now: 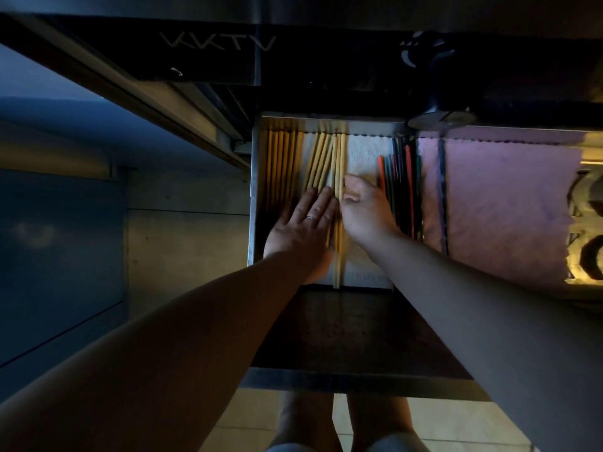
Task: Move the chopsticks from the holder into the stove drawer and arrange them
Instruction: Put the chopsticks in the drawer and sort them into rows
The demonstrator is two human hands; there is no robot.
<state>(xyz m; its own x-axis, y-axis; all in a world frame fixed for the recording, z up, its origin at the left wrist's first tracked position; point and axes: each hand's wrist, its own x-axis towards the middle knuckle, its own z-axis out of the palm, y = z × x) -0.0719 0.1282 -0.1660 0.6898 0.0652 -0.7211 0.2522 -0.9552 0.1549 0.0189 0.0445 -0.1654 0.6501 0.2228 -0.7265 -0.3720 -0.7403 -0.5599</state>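
Presses left hand (303, 225), fingers straight, flat on the middle bamboo chopsticks (321, 161) in the drawer (255, 190). Pinches their rightmost stick with right hand (365, 213).

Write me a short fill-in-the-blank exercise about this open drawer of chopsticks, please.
The left hand lies flat on the fanned pale wooden chopsticks and wears a ____ on one finger. Those chopsticks rest on a ____ paper towel. The right hand pinches the rightmost of them, and the bundle of orange, red and green chopsticks lies on that hand's ____ side. Farther right lies a ____ cloth.
Missing words: ring; white; right; pink.
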